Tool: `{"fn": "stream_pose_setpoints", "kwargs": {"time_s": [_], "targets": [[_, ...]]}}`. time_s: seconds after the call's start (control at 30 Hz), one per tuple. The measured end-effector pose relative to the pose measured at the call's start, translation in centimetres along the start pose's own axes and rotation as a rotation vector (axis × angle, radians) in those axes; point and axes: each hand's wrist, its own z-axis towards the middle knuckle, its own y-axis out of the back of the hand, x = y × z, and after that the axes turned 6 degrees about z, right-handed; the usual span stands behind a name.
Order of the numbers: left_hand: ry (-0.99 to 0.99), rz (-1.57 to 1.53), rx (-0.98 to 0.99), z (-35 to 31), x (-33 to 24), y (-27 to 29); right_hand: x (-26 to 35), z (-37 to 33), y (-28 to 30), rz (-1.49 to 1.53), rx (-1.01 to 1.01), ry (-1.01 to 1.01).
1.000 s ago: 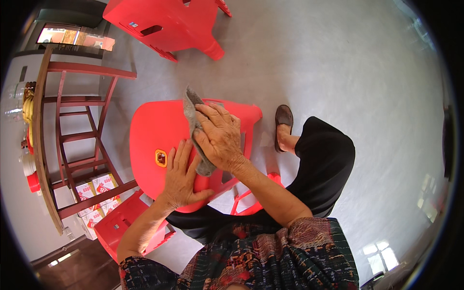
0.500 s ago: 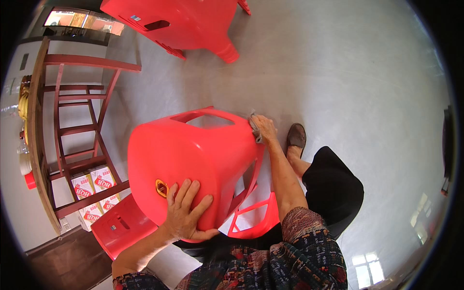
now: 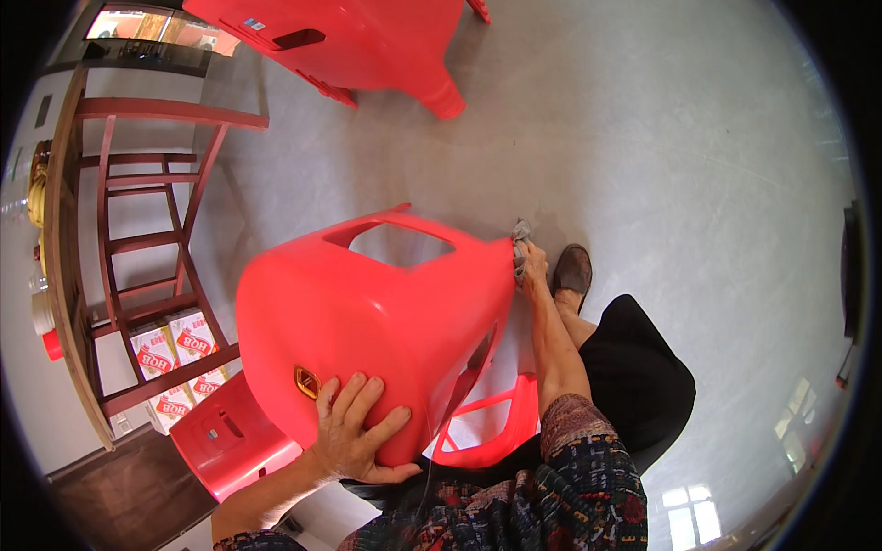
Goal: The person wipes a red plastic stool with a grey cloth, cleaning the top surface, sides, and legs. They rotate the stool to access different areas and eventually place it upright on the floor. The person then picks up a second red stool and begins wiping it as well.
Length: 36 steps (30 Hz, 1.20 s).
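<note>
A red plastic stool (image 3: 317, 312) is tipped over in front of the person, its seat turned to the left and its legs reaching to the right, with a wide opening in the side that faces up. The left hand (image 3: 361, 430) is spread open on the seat near its lower corner, fingertips just beside a small dark badge with a yellow rim (image 3: 308, 382). The right hand (image 3: 534, 264) is closed around a crumpled grey cloth (image 3: 521, 241), held against the leg end of the stool.

At the far left, a wooden tabletop (image 3: 62, 230) seen nearly edge-on carries a pale container (image 3: 41, 312) with a red lid (image 3: 52, 345); its contents cannot be made out. Yellow bananas (image 3: 37, 199) lie farther along, near a clear container (image 3: 16, 188) blurred at the rim of the view. Below, behind the dark red wooden frame (image 3: 147, 246), white and red cartons (image 3: 176, 354) are grouped closely together; what they hold is hidden. A second red stool (image 3: 230, 432) lies just beside the cartons, and another (image 3: 358, 41) is at the top, well apart from the hands.
</note>
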Motion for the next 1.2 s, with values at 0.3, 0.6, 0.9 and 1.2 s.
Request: {"fn": "stream_pose_setpoints", "kwargs": {"time_s": [0.3,0.6,0.9,1.2], "targets": [[0.039,-0.039,-0.048,1.0,-0.4,0.5,1.5,-5.4,-1.4,-0.554,-0.209,1.047],[0.033,-0.046,-0.111,1.2,-0.6,0.6,13.1,-22.6,-2.7,0.121,-0.167,0.820],[0.024,-0.016,-0.054,0.8,-0.6,0.6,11.3,-19.8,-2.1,-0.022,-0.100,1.137],[0.041,-0.046,-0.060,0.7,-0.6,0.5,0.6,-7.7,-1.6,-0.620,-0.048,0.287]]}}
